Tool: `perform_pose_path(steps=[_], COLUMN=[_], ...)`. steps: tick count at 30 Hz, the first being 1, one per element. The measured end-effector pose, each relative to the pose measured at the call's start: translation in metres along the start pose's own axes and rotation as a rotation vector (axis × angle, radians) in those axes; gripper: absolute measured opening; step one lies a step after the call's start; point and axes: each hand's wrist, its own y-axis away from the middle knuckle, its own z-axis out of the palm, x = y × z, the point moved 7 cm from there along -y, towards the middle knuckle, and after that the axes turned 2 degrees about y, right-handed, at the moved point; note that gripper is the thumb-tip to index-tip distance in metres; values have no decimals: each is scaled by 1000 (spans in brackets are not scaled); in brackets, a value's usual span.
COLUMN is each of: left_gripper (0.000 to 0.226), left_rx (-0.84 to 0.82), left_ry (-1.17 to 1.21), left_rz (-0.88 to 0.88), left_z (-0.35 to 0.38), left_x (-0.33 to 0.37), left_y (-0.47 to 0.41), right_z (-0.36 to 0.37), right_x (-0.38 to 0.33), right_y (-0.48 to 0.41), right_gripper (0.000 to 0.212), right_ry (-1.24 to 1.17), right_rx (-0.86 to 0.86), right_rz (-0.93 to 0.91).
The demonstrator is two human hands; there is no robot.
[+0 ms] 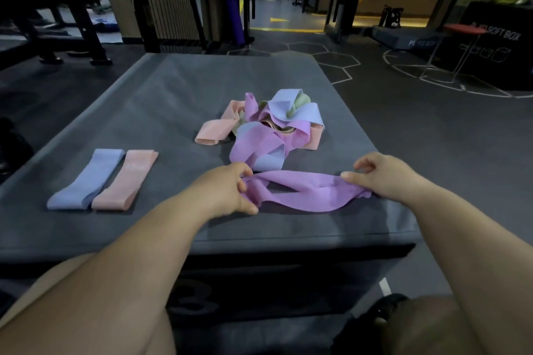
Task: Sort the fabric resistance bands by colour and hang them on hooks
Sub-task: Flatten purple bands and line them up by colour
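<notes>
A purple fabric band (300,190) lies stretched sideways near the front edge of the grey padded box top (161,101). My left hand (227,190) pinches its left end and my right hand (383,176) pinches its right end. Behind it sits a tangled pile of bands (271,124) in purple, blue, pink and green. At the left, a blue band (86,179) and a pink band (127,179) lie flat side by side.
The box stands on a dark gym floor with hexagon markings (331,60). A black soft plyo box (496,46) is at the right, a black rack frame (75,14) at the far left. No hooks are in view.
</notes>
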Motion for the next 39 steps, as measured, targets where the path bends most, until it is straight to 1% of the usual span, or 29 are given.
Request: perform_pose_path(steps=[4, 7, 10, 14, 16, 17, 19, 22, 23, 25, 28, 29, 30, 32, 34, 37, 39], left_gripper=[72, 63, 48, 21, 8, 6, 7, 11, 12, 13, 14, 14, 14, 14, 14, 16, 20], left_rx=[71, 127, 172, 221, 249, 255, 251, 221, 212, 192, 178, 185, 192, 203, 215, 262, 284], left_ry=[-52, -16, 19, 27, 3, -9, -29, -52, -57, -65, -27, 16, 71, 195, 294, 358, 467], left_rz=[24, 28, 41, 37, 36, 37, 36, 32, 36, 49, 38, 24, 6, -23, -31, -24, -9], left_z=[2, -1, -4, -12, -16, -17, -18, -18, -18, -17, -17, -19, -21, -25, -30, -42, -47], left_x=[2, 3, 2, 2, 2, 3, 3, 0, -1, -2, -6, -8, -11, -16, -21, -28, -30], left_y=[-2, -3, -4, -5, -4, -3, -3, -3, -3, -4, -6, -7, -8, -6, -3, 2, 3], right_z=[-5, -6, -8, -1, 2, 1, 0, 3, 4, 2, -6, -8, -9, -7, -3, 5, 9], right_x=[5, 7, 3, -2, -3, -3, -5, -9, -10, -9, -10, -11, -12, -11, -10, -11, -12], right_y=[0, 0, 3, 8, 10, 11, 12, 16, 18, 17, 12, 10, 9, 7, 7, 5, 5], right_gripper=[40, 36, 35, 36, 33, 34, 40, 50, 50, 42, 20, 13, 9, 9, 10, 14, 17], right_ry=[-15, -16, -35, -224, -241, -220, -181, -313, -332, -271, -94, -95, -133, -267, -379, -540, -646], right_rx=[18, 8, -12, -123, -171, -180, -190, -289, -316, -304, -150, -109, -87, -96, -152, -239, -278], right_rz=[-8, -21, -34, -16, -26, -33, -47, -41, -39, -50, -81, -82, -76, -50, -21, 24, 52])
